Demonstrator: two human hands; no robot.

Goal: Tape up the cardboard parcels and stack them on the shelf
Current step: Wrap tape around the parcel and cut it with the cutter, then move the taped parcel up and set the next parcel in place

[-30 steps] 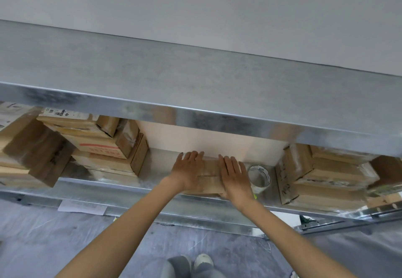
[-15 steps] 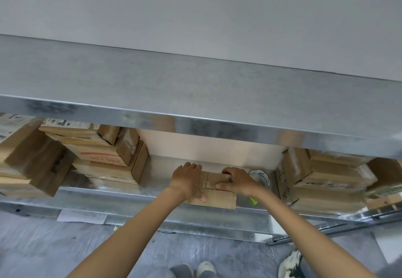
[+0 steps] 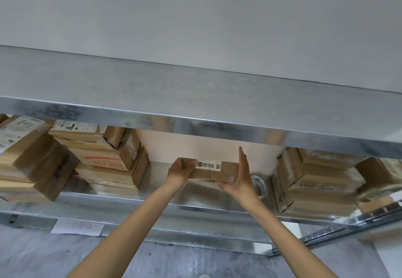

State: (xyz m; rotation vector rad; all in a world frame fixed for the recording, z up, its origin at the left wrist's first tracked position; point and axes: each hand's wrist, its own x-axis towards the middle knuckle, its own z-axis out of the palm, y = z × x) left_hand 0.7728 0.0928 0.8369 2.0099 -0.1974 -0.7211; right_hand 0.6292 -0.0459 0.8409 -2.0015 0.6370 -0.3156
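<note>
A small flat cardboard parcel (image 3: 219,173) with a white QR label is raised off the lower metal shelf (image 3: 139,201), in the gap between two stacks. My left hand (image 3: 181,170) grips its left end with curled fingers. Flat against its right end presses my right hand (image 3: 240,176), fingers straight and pointing up, thumb under the box. A roll of clear tape (image 3: 259,185) lies on the shelf just right of my right hand, partly hidden by it.
Stacked taped parcels (image 3: 104,158) fill the shelf on the left, and another stack (image 3: 315,179) stands on the right. The upper metal shelf (image 3: 195,95) overhangs closely above. A white paper sheet (image 3: 78,226) lies on the grey floor below.
The parcel lay flat under both palms, then was tipped up and lifted, so its labelled side now faces me. My left hand went from resting on it to gripping its end; my right moved to the right end.
</note>
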